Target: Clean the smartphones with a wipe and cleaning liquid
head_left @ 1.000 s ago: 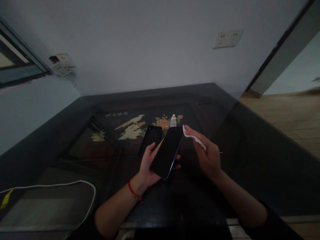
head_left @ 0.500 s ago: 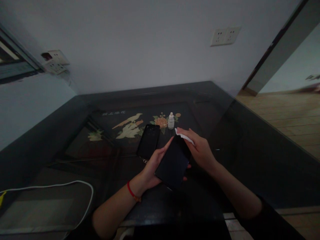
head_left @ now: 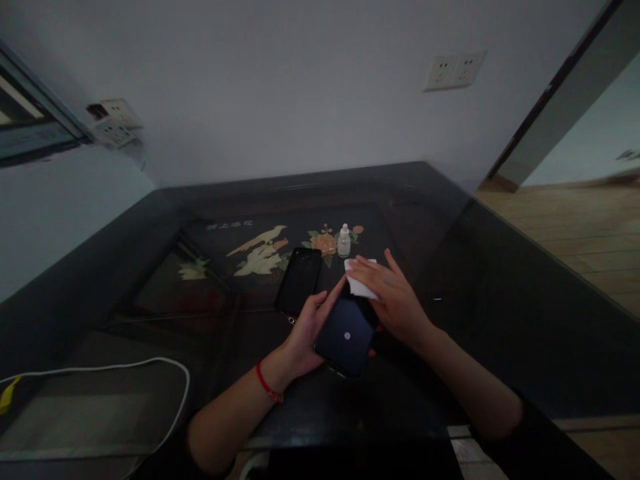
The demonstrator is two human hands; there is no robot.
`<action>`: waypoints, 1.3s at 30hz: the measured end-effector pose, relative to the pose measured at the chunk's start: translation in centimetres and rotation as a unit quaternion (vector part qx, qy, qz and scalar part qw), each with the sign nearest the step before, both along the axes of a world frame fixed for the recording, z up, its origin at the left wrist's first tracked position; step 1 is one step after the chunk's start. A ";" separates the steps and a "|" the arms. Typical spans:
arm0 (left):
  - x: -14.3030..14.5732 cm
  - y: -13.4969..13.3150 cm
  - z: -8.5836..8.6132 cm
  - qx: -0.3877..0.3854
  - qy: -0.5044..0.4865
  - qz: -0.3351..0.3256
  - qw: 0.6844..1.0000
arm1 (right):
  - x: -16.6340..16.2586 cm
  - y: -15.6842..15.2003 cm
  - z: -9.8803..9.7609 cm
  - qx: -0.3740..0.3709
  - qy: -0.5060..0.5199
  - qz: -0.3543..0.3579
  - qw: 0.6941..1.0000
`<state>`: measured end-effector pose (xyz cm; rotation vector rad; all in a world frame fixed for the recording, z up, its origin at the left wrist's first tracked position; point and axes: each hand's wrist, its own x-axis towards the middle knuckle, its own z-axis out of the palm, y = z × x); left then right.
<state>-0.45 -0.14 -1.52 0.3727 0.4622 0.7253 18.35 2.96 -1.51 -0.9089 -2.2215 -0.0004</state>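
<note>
My left hand (head_left: pixel 306 333), with a red cord bracelet at its wrist, is closed around a dark smartphone (head_left: pixel 345 343) from below. A small round light mark shows on the phone's screen. Against the far end of the phone, my right hand (head_left: pixel 395 300) presses a folded white tissue (head_left: pixel 361 288) with its fingers. A black phone case (head_left: pixel 299 280) lies on the table just left of the phone, a small metal ring at its near end. Beyond the right hand stands a little clear dropper bottle (head_left: pixel 344 241) with a white cap.
The dark glossy table (head_left: pixel 475 320) bears a flower and bird picture. A white cable (head_left: pixel 115 367) runs along its left side, with a yellow tag at the left edge. Wall sockets (head_left: pixel 455 70) are on the wall behind, and more sockets (head_left: pixel 117 120) at left.
My right hand and the tissue have moved from the phone's upper right edge onto its far end. The screen, dark before, now shows a light round mark.
</note>
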 end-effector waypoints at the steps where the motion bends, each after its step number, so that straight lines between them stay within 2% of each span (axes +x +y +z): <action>1: 0.0 0.0 0.0 -0.021 0.011 0.018 1.000 | -0.6 -0.5 0.0 0.012 -0.014 0.034 0.999; 3: -0.1 0.2 -0.1 -0.056 0.034 0.048 0.997 | -1.9 -1.9 0.1 0.043 -0.040 0.107 0.992; 5: -0.3 0.5 -0.1 -0.058 0.038 0.063 0.996 | -2.9 -3.1 0.2 0.068 -0.070 0.181 0.979; 8: -0.6 0.8 -0.1 -0.038 0.019 0.055 0.998 | -3.2 -3.6 0.3 0.087 -0.074 0.227 0.967; 11: -0.5 0.6 0.2 -0.045 -0.008 0.051 0.998 | -2.0 -2.2 0.1 0.080 -0.037 0.171 0.981; 14: -0.2 0.1 0.5 -0.024 -0.038 0.025 0.999 | -0.3 -0.1 -0.2 0.029 0.003 0.043 0.999; 16: -0.1 -0.1 0.6 -0.006 -0.050 -0.005 0.999 | 0.5 0.8 -0.2 -0.002 0.027 -0.022 0.999; 18: -0.1 -0.1 0.6 -0.007 -0.054 -0.011 0.998 | 0.6 0.9 -0.1 -0.008 0.030 -0.027 0.999; 21: -0.2 0.3 0.5 -0.037 -0.040 0.035 0.998 | -0.7 -0.5 0.3 0.031 -0.013 0.067 0.997; 25: -0.3 0.9 0.6 -0.062 -0.015 0.087 0.994 | -2.7 -3.1 0.7 0.084 -0.068 0.224 0.969; 27: -0.3 1.0 0.8 -0.067 -0.017 0.094 0.993 | -2.7 -3.4 0.8 0.098 -0.070 0.254 0.960; 29: -0.3 1.0 1.0 -0.073 -0.024 0.095 0.992 | -2.0 -2.8 0.7 0.092 -0.053 0.232 0.967; 32: -0.2 0.6 1.2 -0.062 -0.040 0.064 0.995 | -0.1 -0.7 0.6 0.045 -0.002 0.119 0.992; 34: -0.2 0.3 1.2 -0.033 -0.052 0.029 0.998 | 1.0 0.7 0.3 0.013 0.037 0.021 0.999; 35: -0.2 0.2 1.2 -0.020 -0.056 0.014 0.998 | 1.3 1.2 0.2 0.000 0.037 -0.001 0.999; 37: -0.3 0.2 1.0 -0.012 -0.062 0.004 0.998 | 1.2 1.5 0.1 -0.008 0.019 -0.003 1.000; 39: -0.4 0.4 0.8 -0.027 -0.060 0.020 0.998 | 0.4 0.9 0.0 0.009 -0.014 0.043 0.999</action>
